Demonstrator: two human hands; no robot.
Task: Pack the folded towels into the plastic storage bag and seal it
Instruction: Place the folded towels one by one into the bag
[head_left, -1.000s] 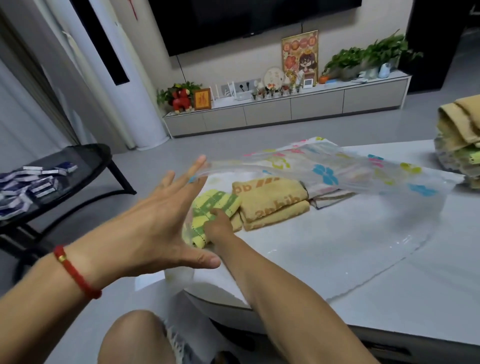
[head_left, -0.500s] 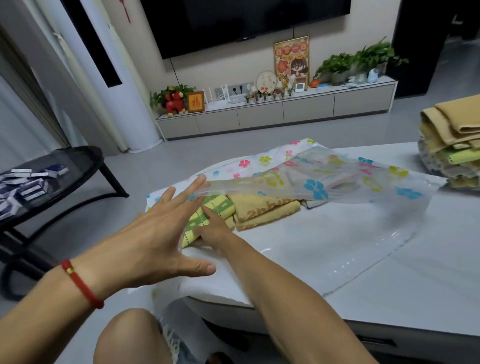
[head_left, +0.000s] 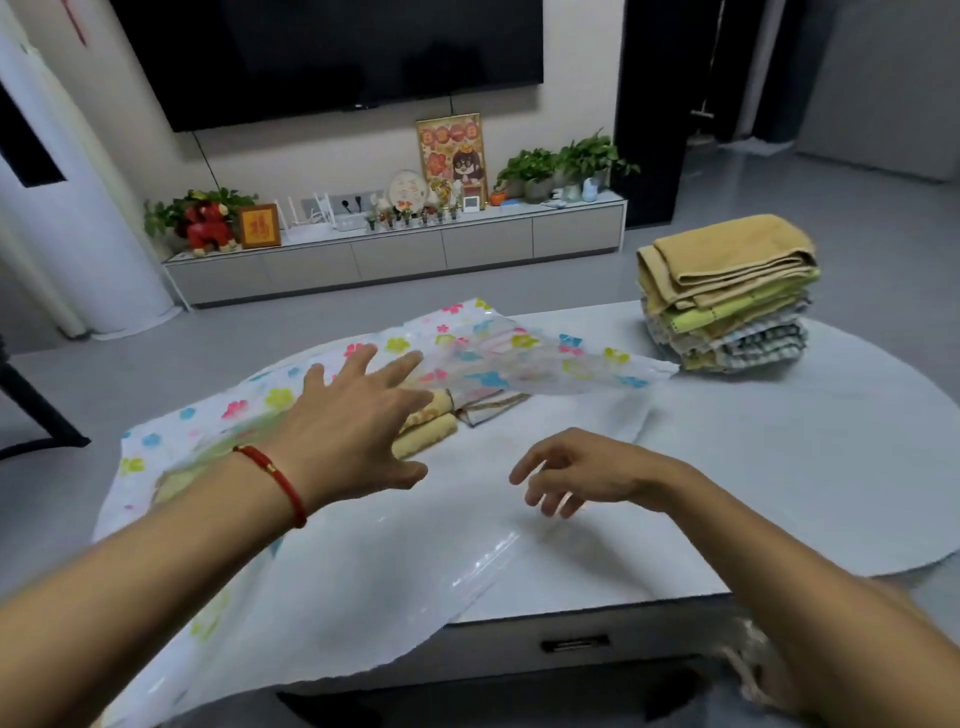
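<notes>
A clear plastic storage bag (head_left: 322, 561) printed with coloured flowers lies open across the white table (head_left: 779, 467). Its upper sheet (head_left: 519, 358) is lifted. Inside it lie a folded yellow towel (head_left: 431, 428) and a checked towel (head_left: 491, 405); a green one shows blurred at the left under the plastic. My left hand (head_left: 358, 421), fingers spread, holds up the upper sheet above the towels. My right hand (head_left: 576, 470) hovers over the lower sheet outside the bag, fingers loosely apart and holding nothing. A stack of folded towels (head_left: 727, 296) stands at the table's far right.
The table's front edge (head_left: 571, 618) with a drawer handle is near me. A TV cabinet (head_left: 395, 254) with plants and ornaments runs along the far wall. Grey floor lies between it and the table. A black table leg (head_left: 31, 415) shows at the left.
My right hand has come out of the bag, leaving the green towel inside, and moved right. The view has shifted right, so the towel stack shows fully. My left hand still lifts the sheet.
</notes>
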